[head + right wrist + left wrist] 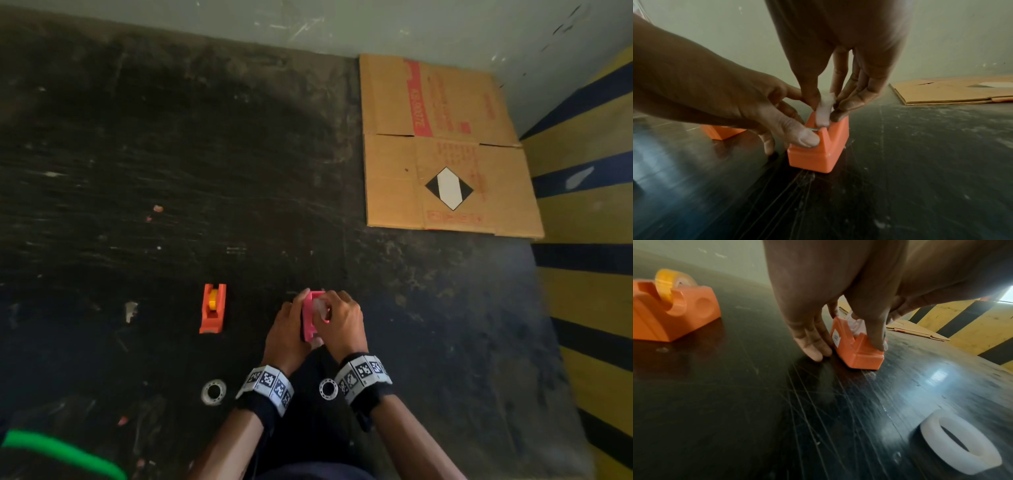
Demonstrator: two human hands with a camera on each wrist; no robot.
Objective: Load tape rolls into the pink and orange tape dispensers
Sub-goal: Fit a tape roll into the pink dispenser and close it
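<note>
The pink dispenser [310, 322] stands on the dark surface close in front of me; it looks orange in both wrist views [818, 151]. My left hand [295, 318] grips it, thumb [806, 138] on its low front and fingers [813, 347] down its left side. My right hand [329, 308] pinches a clear tape roll [823, 113] that sits partly down in the dispenser's slot. To the left stands the orange dispenser [213, 308] with a yellow roll [213, 298] in it, untouched.
Two spare clear rolls lie near my wrists, one at the left [213, 391] and one between the forearms [328, 389]. A flattened cardboard box [445, 147] lies at the back right. A yellow and blue striped wall [589, 205] bounds the right side.
</note>
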